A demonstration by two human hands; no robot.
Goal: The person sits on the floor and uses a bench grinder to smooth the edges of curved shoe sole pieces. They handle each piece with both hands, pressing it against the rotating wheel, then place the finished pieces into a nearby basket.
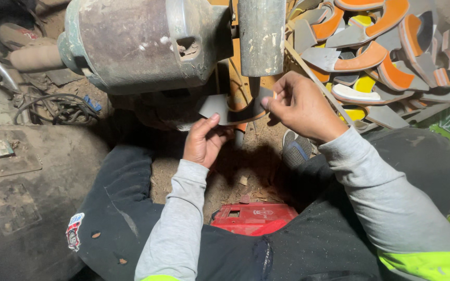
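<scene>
1. The left hand [202, 141] pinches the near end of a flat grey curved sole piece [228, 108].
2. The right hand [302, 106] grips its far end.
3. The piece sits under the worn metal grinder motor [136, 41], beside a pile of orange-and-grey sole cut-outs [381, 52].

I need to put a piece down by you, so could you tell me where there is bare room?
A dirt patch lies bare between the knees, bordered by the red box, the shoe and the left hand. The pile of cut pieces beyond the right hand is crowded; cables clutter the left.
</scene>
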